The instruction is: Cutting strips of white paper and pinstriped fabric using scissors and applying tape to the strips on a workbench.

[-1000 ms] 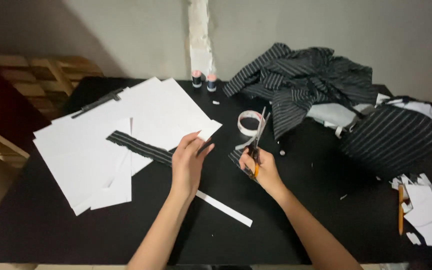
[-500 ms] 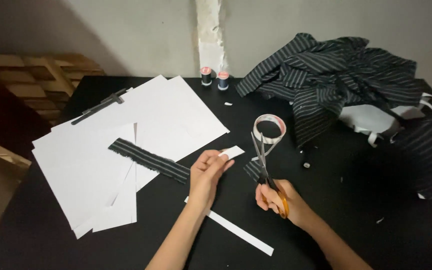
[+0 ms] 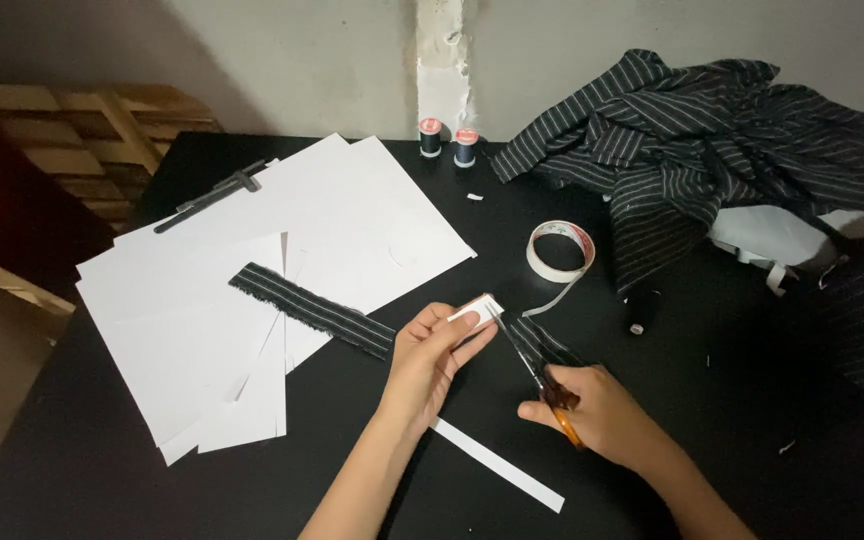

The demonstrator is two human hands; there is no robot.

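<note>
scissors (image 3: pixel 527 362) now swung low, blades at white paper tab (image 3: pixel 479 306) pinched by left hand (image 3: pixel 432 360) fingers; right hand (image 3: pixel 592 412) fingers clenched on handles; striped strip (image 3: pixel 312 310) unmoved on counter (image 3: pixel 732 400).

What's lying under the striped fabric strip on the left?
The striped fabric strip lies across white paper sheets; its right end rests on the black table. Anything beneath those stacked sheets is hidden.

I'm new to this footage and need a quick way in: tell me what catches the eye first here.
At the middle of the black table, the left hand pinches a small white paper piece while the right hand works scissors against it. White paper sheets fan out to the left with a striped fabric strip lying across them. A heap of striped dark cloth fills the far right, a tape roll beside it.
</note>
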